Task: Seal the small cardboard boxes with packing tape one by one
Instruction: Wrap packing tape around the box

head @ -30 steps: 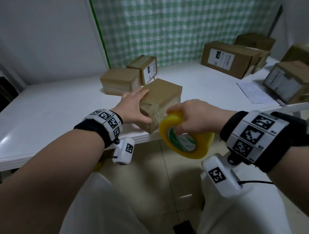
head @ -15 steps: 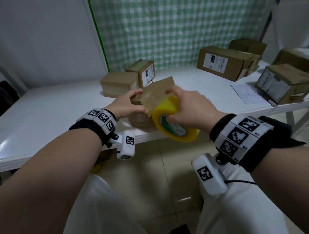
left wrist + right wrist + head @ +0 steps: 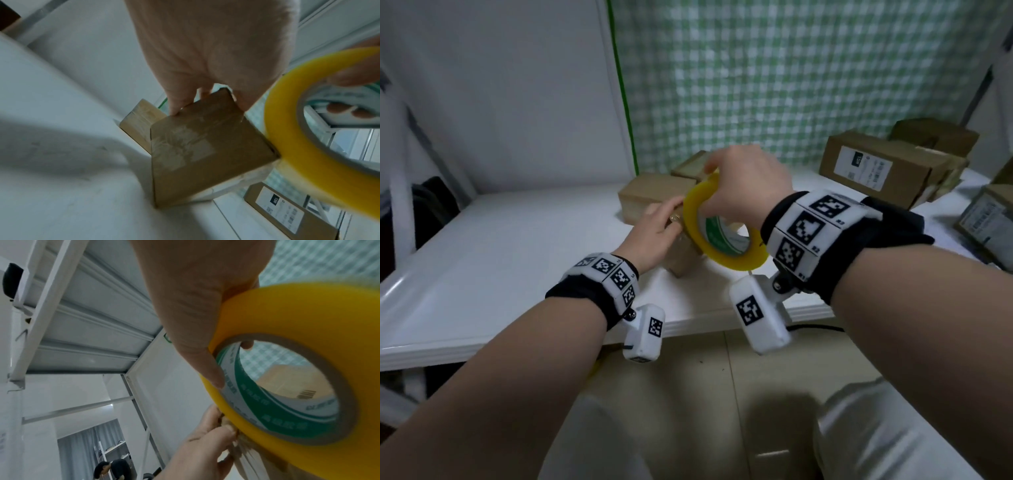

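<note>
Hands work near the table's (image 3: 482, 274) front edge: left hand (image 3: 654, 236) grips a light, stiff small cardboard box (image 3: 205, 146) by its top, right hand (image 3: 746, 185) grips the slick tape roll (image 3: 722, 240) through its core.

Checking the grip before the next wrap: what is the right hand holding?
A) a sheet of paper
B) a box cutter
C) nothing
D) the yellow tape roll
D: the right hand grips the yellow tape roll, thumb in its core, beside the box held by the left hand.
</note>
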The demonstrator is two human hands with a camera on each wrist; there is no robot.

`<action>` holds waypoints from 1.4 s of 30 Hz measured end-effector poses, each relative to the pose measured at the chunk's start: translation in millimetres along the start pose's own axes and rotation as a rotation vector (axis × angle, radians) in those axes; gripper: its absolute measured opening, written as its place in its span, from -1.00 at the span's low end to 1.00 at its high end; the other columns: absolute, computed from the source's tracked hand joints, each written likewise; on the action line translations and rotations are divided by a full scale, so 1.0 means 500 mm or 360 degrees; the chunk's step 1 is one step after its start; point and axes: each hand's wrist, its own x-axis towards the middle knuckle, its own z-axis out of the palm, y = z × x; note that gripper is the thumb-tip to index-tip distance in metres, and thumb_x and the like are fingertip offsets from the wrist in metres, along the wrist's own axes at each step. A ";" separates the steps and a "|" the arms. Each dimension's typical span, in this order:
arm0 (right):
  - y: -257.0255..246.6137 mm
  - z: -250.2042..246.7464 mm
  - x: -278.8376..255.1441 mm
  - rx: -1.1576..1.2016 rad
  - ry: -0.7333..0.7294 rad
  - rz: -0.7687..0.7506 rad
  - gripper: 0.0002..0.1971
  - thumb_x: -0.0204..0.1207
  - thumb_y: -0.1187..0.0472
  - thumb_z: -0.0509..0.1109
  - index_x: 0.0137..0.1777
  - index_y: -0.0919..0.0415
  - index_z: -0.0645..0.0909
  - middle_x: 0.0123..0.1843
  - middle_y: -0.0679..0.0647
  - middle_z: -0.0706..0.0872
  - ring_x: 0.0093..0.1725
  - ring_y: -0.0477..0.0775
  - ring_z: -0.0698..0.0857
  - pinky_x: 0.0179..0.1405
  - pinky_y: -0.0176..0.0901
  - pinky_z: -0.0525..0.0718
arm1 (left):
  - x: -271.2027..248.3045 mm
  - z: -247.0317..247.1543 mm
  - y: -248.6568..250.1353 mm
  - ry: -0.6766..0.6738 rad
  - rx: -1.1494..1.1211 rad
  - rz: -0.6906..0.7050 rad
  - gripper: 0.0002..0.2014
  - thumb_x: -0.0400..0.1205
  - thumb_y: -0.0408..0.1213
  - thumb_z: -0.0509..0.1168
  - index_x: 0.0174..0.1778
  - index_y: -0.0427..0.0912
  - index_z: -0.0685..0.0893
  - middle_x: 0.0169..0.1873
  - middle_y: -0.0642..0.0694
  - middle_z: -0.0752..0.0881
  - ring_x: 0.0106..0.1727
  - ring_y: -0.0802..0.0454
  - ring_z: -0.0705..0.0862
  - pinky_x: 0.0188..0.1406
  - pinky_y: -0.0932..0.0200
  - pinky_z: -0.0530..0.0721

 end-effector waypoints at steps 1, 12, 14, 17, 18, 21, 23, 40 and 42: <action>-0.006 0.001 0.012 -0.0031 0.0035 0.0005 -0.63 0.34 0.10 0.50 0.18 0.01 0.64 0.01 0.03 0.68 -0.04 0.11 0.68 -0.25 -0.10 0.60 | 0.006 0.000 -0.008 -0.0034 -0.0031 -0.0034 -0.45 0.63 -0.28 0.23 0.57 0.04 0.31 0.38 -0.20 0.44 0.41 -0.09 0.41 0.26 0.21 0.32; -0.059 0.015 0.101 -0.0252 0.0045 -0.0108 -0.62 0.38 0.19 0.49 0.22 0.09 0.63 0.07 0.07 0.66 -0.07 0.14 0.62 -0.29 -0.06 0.56 | 0.041 0.030 -0.066 0.0100 -0.0097 -0.0212 0.33 0.06 0.13 0.62 0.59 0.29 -0.18 0.41 -0.06 0.52 0.31 -0.06 0.61 0.23 -0.11 0.65; -0.061 0.014 0.105 -0.0306 -0.0001 -0.0137 -0.63 0.40 0.16 0.50 0.22 0.09 0.63 0.05 0.05 0.66 -0.12 0.13 0.58 -0.32 -0.08 0.53 | 0.045 0.035 -0.070 0.0156 -0.0058 -0.0229 0.26 0.09 0.11 0.63 0.57 0.28 -0.10 0.31 -0.02 0.60 0.21 -0.06 0.66 0.14 -0.12 0.69; -0.052 0.004 0.098 -0.0313 -0.0040 -0.0164 -0.65 0.42 0.12 0.48 0.21 0.09 0.65 0.05 0.05 0.68 -0.13 0.10 0.60 -0.42 -0.13 0.47 | 0.050 0.035 -0.065 0.0120 -0.0029 -0.0209 0.22 0.10 0.14 0.62 0.53 0.32 -0.09 0.33 -0.01 0.58 0.23 -0.08 0.65 0.17 -0.13 0.68; -0.045 -0.001 0.093 -0.0300 -0.0041 -0.0164 -0.66 0.41 0.11 0.48 0.20 0.09 0.66 0.04 0.05 0.68 -0.11 0.11 0.63 -0.41 -0.12 0.49 | 0.051 0.035 -0.060 0.0106 -0.0025 -0.0222 0.21 0.10 0.14 0.63 0.51 0.34 -0.08 0.34 -0.02 0.58 0.24 -0.09 0.64 0.19 -0.13 0.66; -0.020 -0.006 0.065 -0.0353 -0.0113 -0.0160 -0.75 0.40 0.09 0.49 0.05 0.12 0.69 -0.14 0.07 0.67 -0.20 0.13 0.66 -0.44 -0.12 0.51 | 0.052 0.040 -0.055 0.0064 -0.0059 -0.0288 0.18 0.10 0.06 0.65 0.51 0.29 -0.02 0.28 -0.04 0.61 0.22 -0.10 0.64 0.21 -0.12 0.63; -0.006 -0.001 0.043 -0.0391 -0.0148 -0.0158 -0.80 0.39 0.07 0.48 -0.04 0.13 0.67 -0.26 0.07 0.60 -0.27 0.14 0.61 -0.50 -0.15 0.45 | 0.052 0.042 -0.052 0.0048 -0.0100 -0.0297 0.17 0.12 -0.01 0.66 0.53 0.22 0.03 0.21 -0.01 0.62 0.20 -0.07 0.64 0.22 -0.07 0.62; 0.067 0.076 -0.050 -0.0401 -0.0509 -0.0042 -0.67 0.46 0.01 0.40 0.21 0.04 0.60 0.12 0.10 0.62 -0.04 0.20 0.59 -0.21 -0.09 0.48 | 0.056 0.049 -0.035 -0.0158 -0.0364 -0.0377 0.01 0.24 -0.19 0.65 0.51 0.08 0.19 0.28 -0.06 0.53 0.26 -0.03 0.55 0.29 0.13 0.48; 0.066 0.086 -0.055 -0.0364 -0.0510 -0.0020 -0.66 0.46 0.00 0.38 0.22 0.03 0.58 0.13 0.11 0.60 -0.03 0.21 0.58 -0.20 -0.07 0.47 | 0.058 0.046 -0.031 -0.0193 -0.0376 -0.0395 0.05 0.18 -0.16 0.67 0.51 0.13 0.18 0.34 -0.06 0.50 0.32 -0.05 0.54 0.40 0.02 0.48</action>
